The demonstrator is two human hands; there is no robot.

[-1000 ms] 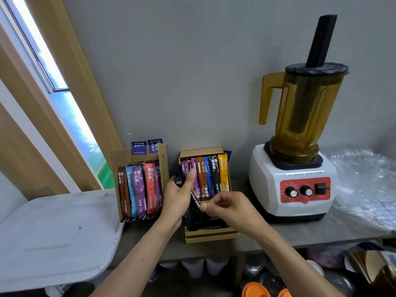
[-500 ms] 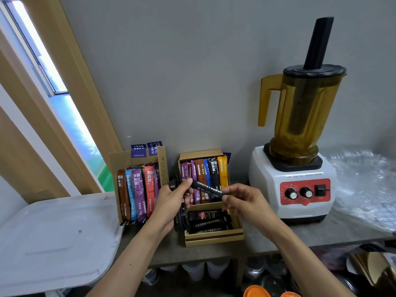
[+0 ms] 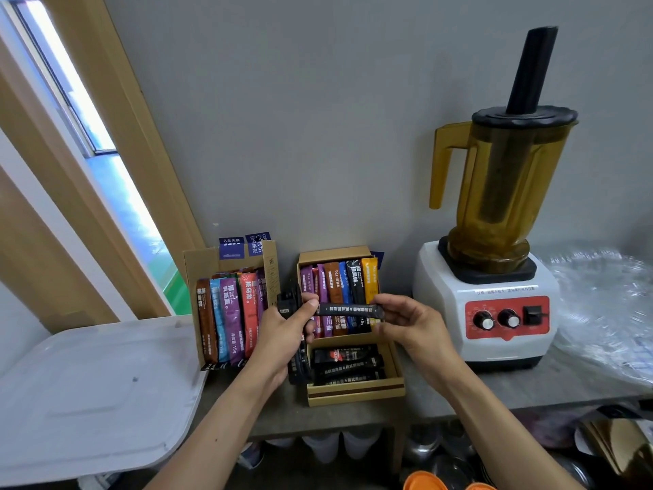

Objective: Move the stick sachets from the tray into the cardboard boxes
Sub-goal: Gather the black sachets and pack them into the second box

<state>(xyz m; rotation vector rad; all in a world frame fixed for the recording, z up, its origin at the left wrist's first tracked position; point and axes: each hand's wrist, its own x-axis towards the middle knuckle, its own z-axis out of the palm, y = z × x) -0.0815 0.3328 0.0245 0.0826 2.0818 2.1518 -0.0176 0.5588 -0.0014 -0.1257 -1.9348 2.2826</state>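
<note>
A plain grey wall (image 3: 318, 118) filled the upper middle of the frame. At the upper left, daylight came through a window (image 3: 116, 192) in a slanting wooden frame (image 3: 141, 153). A grey worktop (image 3: 512, 387) ran along the lower right, against the wall.

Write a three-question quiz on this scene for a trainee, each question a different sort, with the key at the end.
1. True or false: the left hand and the right hand hold one black sachet roughly level between them.
2. Relative to the left box and the right box, the blender stands: A) left of both, B) between them, C) right of both.
3. Fill in: the flat sachets in the front part of the right box are ___ in colour.
Key: 1 true; 2 C; 3 black.
</note>
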